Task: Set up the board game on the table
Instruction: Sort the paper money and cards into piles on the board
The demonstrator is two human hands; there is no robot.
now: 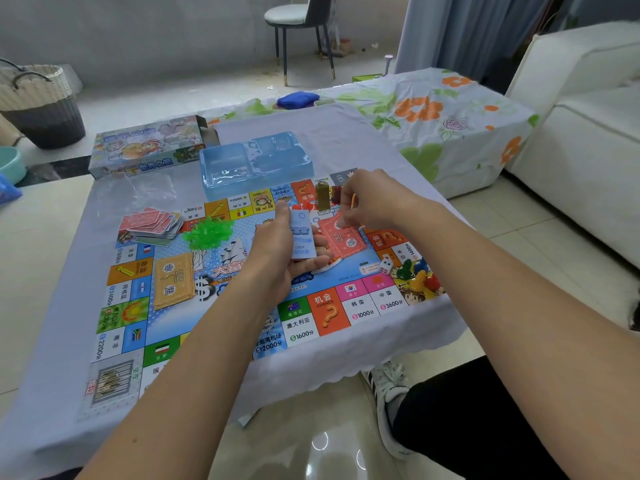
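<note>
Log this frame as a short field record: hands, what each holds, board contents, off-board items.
left hand: holds blue cards over the board's middle
right hand: pinches a thin orange piece, partly hidden
board: flat on the table, unfolded
on board: orange deck, red deck, green houses, die, pawns
off board: blue tray, box

The left hand (pixel 277 251) hides the board's (pixel 311 327) centre print beneath its fingers; the blue cards (pixel 303 233) (small lettering unreadable) hide the fingertips behind them.
</note>
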